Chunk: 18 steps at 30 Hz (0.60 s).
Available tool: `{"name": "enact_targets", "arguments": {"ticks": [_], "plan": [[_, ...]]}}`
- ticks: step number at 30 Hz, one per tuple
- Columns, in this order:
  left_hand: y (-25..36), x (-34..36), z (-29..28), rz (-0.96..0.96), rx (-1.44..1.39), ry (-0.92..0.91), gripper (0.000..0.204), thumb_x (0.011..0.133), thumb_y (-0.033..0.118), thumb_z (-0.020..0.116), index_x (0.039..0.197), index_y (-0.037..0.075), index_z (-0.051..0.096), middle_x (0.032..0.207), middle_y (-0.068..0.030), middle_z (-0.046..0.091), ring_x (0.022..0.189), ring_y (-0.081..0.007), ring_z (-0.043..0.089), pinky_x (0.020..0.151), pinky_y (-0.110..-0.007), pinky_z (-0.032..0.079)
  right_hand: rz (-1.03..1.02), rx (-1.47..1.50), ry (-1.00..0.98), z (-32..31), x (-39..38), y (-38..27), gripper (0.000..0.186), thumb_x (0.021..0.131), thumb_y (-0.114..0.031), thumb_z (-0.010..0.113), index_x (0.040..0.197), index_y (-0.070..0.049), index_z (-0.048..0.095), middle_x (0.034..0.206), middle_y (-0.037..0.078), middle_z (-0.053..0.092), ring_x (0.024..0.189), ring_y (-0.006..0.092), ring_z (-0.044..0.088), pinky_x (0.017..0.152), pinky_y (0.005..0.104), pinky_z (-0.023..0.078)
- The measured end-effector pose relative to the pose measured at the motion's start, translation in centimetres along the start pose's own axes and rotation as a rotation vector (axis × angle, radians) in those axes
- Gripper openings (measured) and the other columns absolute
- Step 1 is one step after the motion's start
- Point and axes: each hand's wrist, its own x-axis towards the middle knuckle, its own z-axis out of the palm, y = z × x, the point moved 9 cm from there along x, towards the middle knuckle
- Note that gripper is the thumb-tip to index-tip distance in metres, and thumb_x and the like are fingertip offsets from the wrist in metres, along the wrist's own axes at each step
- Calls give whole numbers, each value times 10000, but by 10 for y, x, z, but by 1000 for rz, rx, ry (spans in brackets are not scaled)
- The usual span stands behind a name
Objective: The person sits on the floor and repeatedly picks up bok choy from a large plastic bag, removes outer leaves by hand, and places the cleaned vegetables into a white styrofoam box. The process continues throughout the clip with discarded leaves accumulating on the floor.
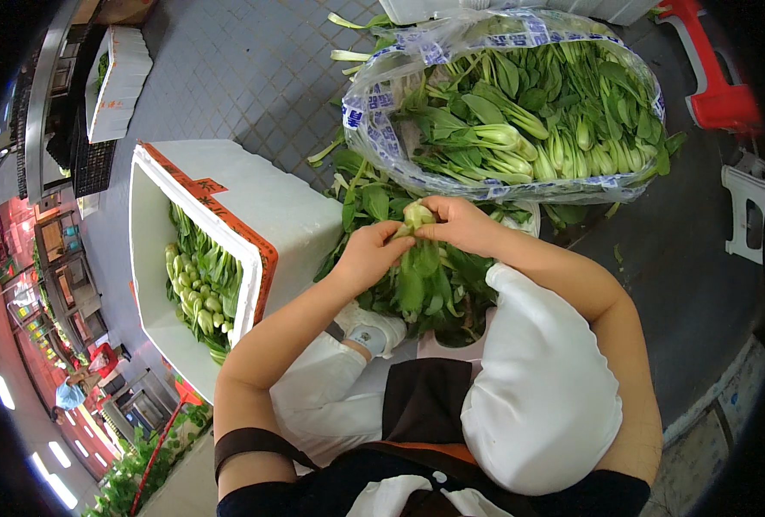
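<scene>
A head of bok choy (pixel 417 220) is between my two hands, its pale base up and its green leaves hanging down. My left hand (pixel 372 252) pinches it from the left side, thumb and fingers closed at the stalks. From the right, my right hand (pixel 458 226) grips it near the base. Below and behind it lies a pile of loose leaves (pixel 434 297), between my knees. Just beyond my hands stands a clear plastic bag (pixel 374 121) with blue print, its mouth wide and full of bok choy (pixel 563 121).
At my left a white foam box (pixel 270 185) with an orange band holds bok choy (pixel 199 293) in rows. A red stool (pixel 718 95) and a white stool (pixel 749 207) stand at the right. Another foam box (pixel 122 82) and a black crate (pixel 96 168) are far left. Leaves litter the tiled floor.
</scene>
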Motion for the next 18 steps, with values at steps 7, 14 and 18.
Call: {"name": "enact_targets", "arguments": {"ticks": [7,14,18], "plan": [[53,-6,-15,353,451,185,564,684,239,734,1170,55,514,945,-133,583,814,-318,587,690,-378,475,86,-232,107,-9,-6,1,261,762,-61,641,1002,22,585,868,48,637,753,91,546,691,253,446],[60,-4,4,491,421,8,409,752,126,679,1141,71,566,867,-125,598,759,-280,580,676,-329,474,120,-311,-52,-4,-10,9,276,712,-65,658,974,10,613,801,29,634,724,94,540,676,252,440],[46,1,-5,468,158,-33,173,819,100,615,969,18,644,803,-114,628,719,-217,584,659,-284,458,161,-335,-137,5,-10,16,284,731,-39,648,1005,23,603,847,18,630,757,80,541,699,239,443]]}}
